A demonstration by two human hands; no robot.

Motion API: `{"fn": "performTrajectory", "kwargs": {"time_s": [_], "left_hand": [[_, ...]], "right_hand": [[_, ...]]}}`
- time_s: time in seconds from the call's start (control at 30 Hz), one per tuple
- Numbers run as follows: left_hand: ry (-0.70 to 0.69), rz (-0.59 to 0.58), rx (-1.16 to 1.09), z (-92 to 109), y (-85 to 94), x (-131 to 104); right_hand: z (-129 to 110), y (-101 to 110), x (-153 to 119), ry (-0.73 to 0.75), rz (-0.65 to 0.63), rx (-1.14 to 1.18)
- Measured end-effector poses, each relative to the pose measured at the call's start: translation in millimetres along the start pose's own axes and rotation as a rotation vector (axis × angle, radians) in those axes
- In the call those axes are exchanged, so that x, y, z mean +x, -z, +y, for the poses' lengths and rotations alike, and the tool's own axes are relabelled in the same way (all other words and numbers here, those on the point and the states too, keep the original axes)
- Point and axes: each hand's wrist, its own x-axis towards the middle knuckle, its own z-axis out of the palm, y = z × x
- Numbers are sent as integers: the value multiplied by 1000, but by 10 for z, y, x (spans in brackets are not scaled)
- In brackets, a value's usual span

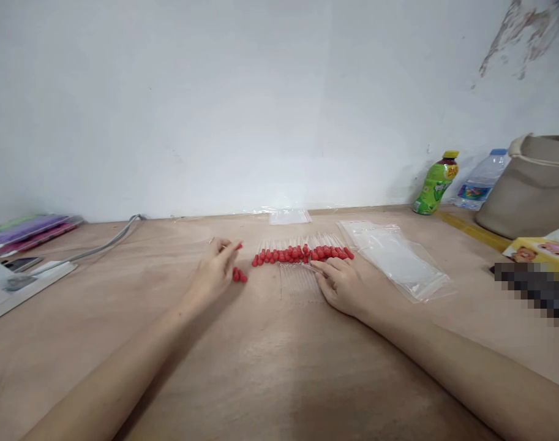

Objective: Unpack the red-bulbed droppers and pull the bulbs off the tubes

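My left hand (217,266) is closed with a small red rubber bulb (239,246) pinched at its fingertips. Just below it a few loose red bulbs (239,275) lie on the table. A row of clear dropper tubes with red bulbs (297,252) stretches between my hands, bulbs toward me and thin ends toward the wall. In front of that row lie several bare clear tubes (300,283). My right hand (341,283) rests beside them, its thumb and forefinger closed on the end of a thin clear tube (310,267).
Clear plastic bags (393,254) lie right of the row, and a small white packet (289,216) lies behind it. On the right stand a green bottle (436,184), a water bottle (481,180) and a beige bucket (529,190). Purple packets (40,231) and a grey cable (100,243) are left.
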Motion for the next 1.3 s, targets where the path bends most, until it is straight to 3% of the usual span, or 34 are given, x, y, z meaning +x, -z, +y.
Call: {"fn": "performTrajectory", "kwargs": {"time_s": [0.07,0.23,0.37,0.53,0.73,0.93,1.1,1.2,1.3], "left_hand": [[160,-34,49,-152,162,108],[516,-338,-62,-437,449,226],[616,-432,-154,-544,432,190],[667,-468,-147,-633,343,152],[646,-543,-172,-670,309,137],[662,-508,-154,-675,314,138],[625,-453,-29,-600,342,168],[501,-324,109,-449,290,166],[222,-235,152,-228,151,133]], "right_hand": [[-35,14,10,-22,-2,-2],[-98,101,56,-44,-41,-8],[-157,164,114,-10,-89,3],[-218,162,145,-29,-131,36],[-199,71,115,-7,-127,74],[-171,12,88,35,-102,84],[-196,82,110,21,-149,57],[-213,133,129,13,-167,43],[-219,185,146,5,-158,38]]}}
